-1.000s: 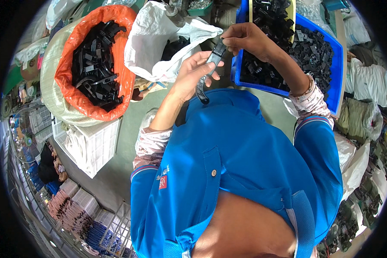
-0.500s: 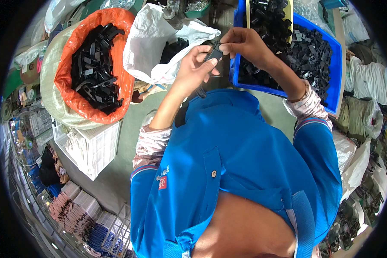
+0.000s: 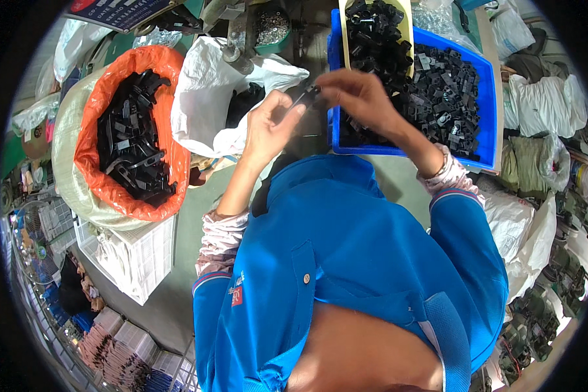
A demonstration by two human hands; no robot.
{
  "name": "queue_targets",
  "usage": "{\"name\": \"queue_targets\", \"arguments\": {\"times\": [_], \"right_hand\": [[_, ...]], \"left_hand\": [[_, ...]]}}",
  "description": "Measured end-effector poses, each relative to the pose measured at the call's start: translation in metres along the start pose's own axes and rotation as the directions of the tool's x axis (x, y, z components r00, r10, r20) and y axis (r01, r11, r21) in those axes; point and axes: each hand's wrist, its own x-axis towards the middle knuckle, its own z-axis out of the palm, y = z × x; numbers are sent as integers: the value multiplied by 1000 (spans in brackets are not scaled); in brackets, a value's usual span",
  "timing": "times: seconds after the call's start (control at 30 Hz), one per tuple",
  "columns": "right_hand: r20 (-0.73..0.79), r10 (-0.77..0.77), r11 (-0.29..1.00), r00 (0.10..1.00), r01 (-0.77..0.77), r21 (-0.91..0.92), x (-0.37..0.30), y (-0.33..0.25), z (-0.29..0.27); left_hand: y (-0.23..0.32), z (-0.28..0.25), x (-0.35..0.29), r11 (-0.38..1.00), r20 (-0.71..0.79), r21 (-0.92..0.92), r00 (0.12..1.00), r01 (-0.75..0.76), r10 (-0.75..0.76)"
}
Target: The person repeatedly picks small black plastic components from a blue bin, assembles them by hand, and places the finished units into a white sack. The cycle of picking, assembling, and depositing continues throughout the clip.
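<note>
My left hand (image 3: 268, 130) is closed on a black plastic part (image 3: 299, 100), pinching it between thumb and fingers beside a white sack (image 3: 196, 98). The part is slim and partly blurred. At its far end, the curled fingertips of my right hand (image 3: 359, 98), smeared by motion, close on the part. The right forearm passes over the front of a blue bin (image 3: 487, 111) full of small black plastic pieces (image 3: 441, 98). Inside that bin stands a cream tray (image 3: 408, 32) heaped with dark glossy pieces (image 3: 374, 32).
To the left, an orange-lined sack (image 3: 88, 144) holds black lever-like parts (image 3: 134, 140) above a white plastic crate (image 3: 144, 261). A metal fixture (image 3: 236, 55) stands at the back by a green tray (image 3: 274, 44) of small metal bits. White bags (image 3: 549, 108) lie at right.
The view has shifted, so the bins sit further left and lower. The black part has been turned in my hands, and its curved end no longer shows below my left hand.
</note>
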Motion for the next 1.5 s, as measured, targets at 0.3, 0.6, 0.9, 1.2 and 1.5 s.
{"name": "queue_targets", "arguments": {"times": [0.3, 0.6, 0.9, 1.2, 1.5], "right_hand": [[46, -441, -81, 896, 11, -997, 79, 17, -81], [-170, -176, 983, 970, 162, -90, 38, -50, -28], [21, -92, 994, 996, 91, 67, 66, -33, 55], [-66, -95, 987, 993, 86, -137, 93, -39, 89], [-186, -284, 955, 941, 259, -146, 119, -30, 120]], "left_hand": [[15, -2, 7, 961, -14, -237, 988, 144, -151], [-6, -44, 11, 970, -81, -242, 996, 23, -44], [-5, -96, 26, 995, 8, -30, 996, -92, 92], [-14, -140, 53, 896, 77, 239, 928, -373, 366], [-16, -169, 88, 727, 232, 409, 833, -552, 502]]}}
